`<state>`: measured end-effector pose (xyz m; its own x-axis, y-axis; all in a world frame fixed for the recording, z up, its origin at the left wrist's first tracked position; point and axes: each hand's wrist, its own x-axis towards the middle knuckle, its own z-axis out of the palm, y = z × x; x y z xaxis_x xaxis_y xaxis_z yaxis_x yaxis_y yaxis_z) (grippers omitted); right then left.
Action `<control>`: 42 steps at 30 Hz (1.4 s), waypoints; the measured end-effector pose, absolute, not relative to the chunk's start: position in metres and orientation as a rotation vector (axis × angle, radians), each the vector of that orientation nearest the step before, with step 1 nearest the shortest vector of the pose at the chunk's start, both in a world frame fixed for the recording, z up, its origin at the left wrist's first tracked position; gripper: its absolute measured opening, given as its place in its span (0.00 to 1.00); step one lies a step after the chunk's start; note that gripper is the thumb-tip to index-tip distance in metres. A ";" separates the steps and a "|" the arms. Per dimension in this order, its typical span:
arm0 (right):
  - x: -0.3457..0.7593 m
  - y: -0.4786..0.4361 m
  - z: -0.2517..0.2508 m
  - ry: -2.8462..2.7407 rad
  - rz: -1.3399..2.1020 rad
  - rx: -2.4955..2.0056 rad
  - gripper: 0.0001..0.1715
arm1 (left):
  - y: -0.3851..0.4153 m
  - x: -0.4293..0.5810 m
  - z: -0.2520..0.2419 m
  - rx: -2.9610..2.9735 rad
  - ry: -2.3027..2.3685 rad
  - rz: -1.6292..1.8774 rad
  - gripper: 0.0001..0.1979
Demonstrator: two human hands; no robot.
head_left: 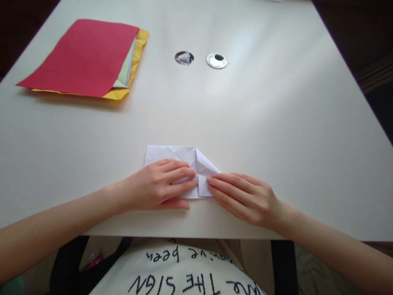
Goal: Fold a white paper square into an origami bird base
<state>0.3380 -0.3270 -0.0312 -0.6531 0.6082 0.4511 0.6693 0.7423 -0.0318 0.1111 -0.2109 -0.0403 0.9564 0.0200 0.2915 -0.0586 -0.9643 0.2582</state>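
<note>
A folded white paper lies near the front edge of the white table. My left hand rests flat on the paper's left part, fingers stretched out and pressed down. My right hand lies on the table at the paper's right end, its outstretched fingertips touching a small folded flap. The fingertips of both hands nearly meet over the paper. Much of the paper's near part is hidden under my left hand.
A stack of coloured sheets, red on top with yellow and pale green beneath, lies at the far left. Two round holes sit in the table's middle back: one with crumpled stuff, one with a metal ring.
</note>
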 end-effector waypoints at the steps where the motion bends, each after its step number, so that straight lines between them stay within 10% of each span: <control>1: 0.338 -0.327 -0.032 -2.512 -0.182 -0.971 0.09 | -0.211 0.110 -0.040 2.842 -0.061 0.446 0.16; 42: 0.332 -0.324 -0.033 -2.590 -0.042 -0.869 0.13 | -0.212 0.108 -0.043 2.849 -0.151 0.594 0.08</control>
